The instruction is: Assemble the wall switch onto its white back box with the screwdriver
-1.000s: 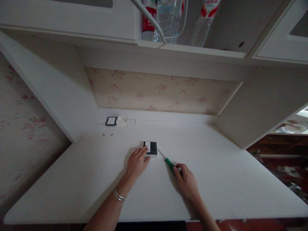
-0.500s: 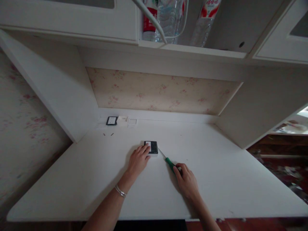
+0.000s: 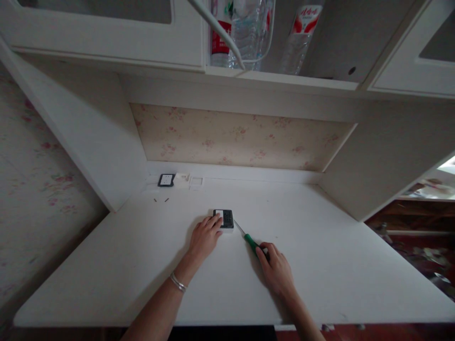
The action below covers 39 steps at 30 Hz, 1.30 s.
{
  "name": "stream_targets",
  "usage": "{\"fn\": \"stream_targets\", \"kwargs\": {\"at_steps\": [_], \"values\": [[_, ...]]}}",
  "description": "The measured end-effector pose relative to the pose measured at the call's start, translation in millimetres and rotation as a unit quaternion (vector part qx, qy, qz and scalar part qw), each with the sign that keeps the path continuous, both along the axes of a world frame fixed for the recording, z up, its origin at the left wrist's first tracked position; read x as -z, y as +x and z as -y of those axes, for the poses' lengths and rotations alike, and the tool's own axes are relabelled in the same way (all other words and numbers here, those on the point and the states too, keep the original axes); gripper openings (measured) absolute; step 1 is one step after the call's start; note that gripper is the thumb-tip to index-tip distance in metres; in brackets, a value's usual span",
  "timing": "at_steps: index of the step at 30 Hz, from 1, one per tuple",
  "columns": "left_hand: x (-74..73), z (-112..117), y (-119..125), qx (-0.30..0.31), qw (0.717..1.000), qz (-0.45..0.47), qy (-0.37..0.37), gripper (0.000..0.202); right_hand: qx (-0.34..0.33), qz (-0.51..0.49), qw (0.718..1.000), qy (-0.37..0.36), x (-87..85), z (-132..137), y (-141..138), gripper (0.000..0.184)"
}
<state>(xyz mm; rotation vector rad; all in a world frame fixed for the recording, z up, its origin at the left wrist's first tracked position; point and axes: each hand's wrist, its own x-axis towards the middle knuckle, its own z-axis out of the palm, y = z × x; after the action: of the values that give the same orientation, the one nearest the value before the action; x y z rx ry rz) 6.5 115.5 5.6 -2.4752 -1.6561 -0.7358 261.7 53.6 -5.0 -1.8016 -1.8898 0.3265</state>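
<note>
A small dark socket module with a white patch (image 3: 225, 219) lies on the white desk (image 3: 320, 265), near its middle. My left hand (image 3: 204, 238) rests flat on the desk with its fingers stretched out, the fingertips pressing the module's left side. My right hand (image 3: 275, 269) is closed round the handle of a green screwdriver (image 3: 249, 239). The screwdriver's thin shaft points up and left, and its tip lies right beside the module's lower right corner.
A black-framed socket plate (image 3: 166, 180) and white plate parts (image 3: 190, 180) lie at the back left of the desk, with two small screws (image 3: 160, 200) in front of them. Plastic bottles (image 3: 249, 33) stand on the shelf above. Side panels wall in the desk.
My left hand's fingers slid forward onto the socket module's left side. The view tilted slightly. My right hand and the screwdriver stayed put.
</note>
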Motion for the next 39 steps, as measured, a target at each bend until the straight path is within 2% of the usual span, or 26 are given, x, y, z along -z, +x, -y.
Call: {"fn": "stream_targets", "kwargs": {"at_steps": [5, 15, 20, 22, 24, 27, 29, 31, 35, 39], "values": [[3.5, -0.8, -2.4, 0.018, 0.999, 0.037, -0.001, 0.047, -0.004, -0.016, 1.0, 0.006, -0.5, 1.0, 0.0, 0.038], [1.3, 8.2, -12.2, 0.018, 0.999, 0.046, -0.01, 0.045, 0.001, -0.037, 0.999, 0.004, -0.3, 0.6, 0.3, 0.036], [0.6, 17.0, -29.5, 0.017, 0.999, 0.041, -0.009, 0.045, 0.021, -0.094, 0.995, -0.037, 2.2, -3.0, 4.9, 0.038], [0.7, 20.0, -39.3, 0.012, 0.999, 0.052, -0.007, 0.044, 0.023, -0.112, 0.993, -0.043, -3.5, -8.7, 6.7, 0.039], [1.4, 22.1, -47.7, 0.001, 0.998, 0.07, -0.009, 0.044, 0.022, -0.109, 0.994, -0.017, -16.2, -18.4, 5.0, 0.039], [5.0, 22.1, -53.5, -0.026, 0.992, 0.121, -0.026, 0.051, -0.013, -0.084, 0.996, 0.034, -43.6, -42.7, -9.9, 0.037], [9.7, 19.6, -53.3, -0.043, 0.983, 0.171, -0.048, 0.063, -0.068, -0.067, 0.995, 0.025, -59.8, -67.2, -29.1, 0.034], [15.8, 15.5, -52.6, -0.051, 0.974, 0.21, -0.071, 0.078, -0.13, -0.032, 0.991, 0.001, -69.2, -98.4, -54.2, 0.031], [25.6, 6.4, -57.4, -0.04, 0.966, 0.232, -0.104, 0.093, -0.178, 0.027, 0.982, -0.056, -65.4, -170.4, -112.0, 0.028], [27.5, -0.2, -66.0, -0.035, 0.96, 0.237, -0.143, 0.093, -0.236, 0.085, 0.964, -0.083, -49.8, -228.0, -165.9, 0.029]]}}
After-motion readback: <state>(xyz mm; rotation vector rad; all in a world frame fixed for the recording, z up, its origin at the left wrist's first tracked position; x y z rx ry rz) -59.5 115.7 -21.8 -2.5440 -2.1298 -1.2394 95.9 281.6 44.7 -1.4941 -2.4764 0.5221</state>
